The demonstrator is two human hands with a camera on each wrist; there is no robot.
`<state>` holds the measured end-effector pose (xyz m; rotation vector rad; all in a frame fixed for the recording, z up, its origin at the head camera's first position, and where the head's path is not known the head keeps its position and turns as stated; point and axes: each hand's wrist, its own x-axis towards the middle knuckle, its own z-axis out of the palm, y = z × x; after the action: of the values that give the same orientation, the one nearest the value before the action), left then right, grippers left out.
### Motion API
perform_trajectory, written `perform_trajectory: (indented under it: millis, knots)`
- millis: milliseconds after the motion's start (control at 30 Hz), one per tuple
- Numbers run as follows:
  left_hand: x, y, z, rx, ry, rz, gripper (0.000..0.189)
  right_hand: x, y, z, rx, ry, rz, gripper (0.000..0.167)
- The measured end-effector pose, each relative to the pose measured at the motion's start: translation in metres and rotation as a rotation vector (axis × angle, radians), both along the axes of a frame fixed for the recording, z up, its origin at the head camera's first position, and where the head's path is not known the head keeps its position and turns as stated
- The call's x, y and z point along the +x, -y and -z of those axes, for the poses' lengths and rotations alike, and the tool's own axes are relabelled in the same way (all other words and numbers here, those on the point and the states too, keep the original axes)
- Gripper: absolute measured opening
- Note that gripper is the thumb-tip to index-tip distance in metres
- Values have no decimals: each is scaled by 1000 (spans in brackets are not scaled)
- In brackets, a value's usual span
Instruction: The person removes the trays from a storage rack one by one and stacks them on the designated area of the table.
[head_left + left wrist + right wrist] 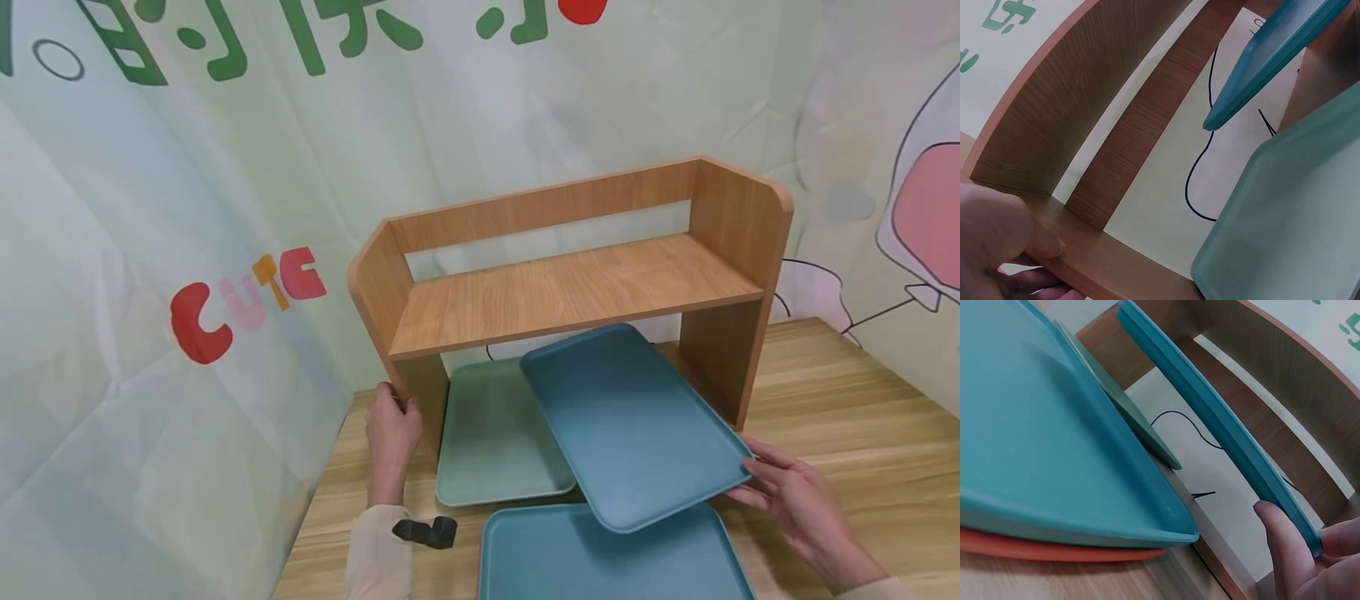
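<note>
My right hand [798,500] pinches the near right corner of a blue tray [637,433], thumb on one face and fingers on the other in the right wrist view. That tray is tilted, its far end beneath the upper board of a wooden desk shelf [577,292]. On the left, my left hand [393,425] grips the front edge of the shelf's side panel [1116,275]. A green tray [498,442] lies in the lower compartment against the left panel. In front, another blue tray [600,550] sits on top of an orange-red tray [1054,549], partly below the held one.
The shelf stands on a wood-grain table [862,400] close to a printed cloth backdrop [562,108]. Its right side panel [723,358] rises just beyond the held tray. A black strap piece [427,532] sits at my left cuff.
</note>
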<state>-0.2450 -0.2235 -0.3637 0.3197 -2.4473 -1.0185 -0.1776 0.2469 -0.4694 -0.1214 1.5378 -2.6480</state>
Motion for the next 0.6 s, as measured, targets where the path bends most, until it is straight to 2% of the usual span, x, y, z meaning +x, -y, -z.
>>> perform_trajectory:
  millis: [367,600]
  knots:
    - [-1,1,0,3,13,-2,25,3,4,-2,148,16,20,33]
    - [-1,1,0,9,21,4,26,4,6,-4,186,1,17,33]
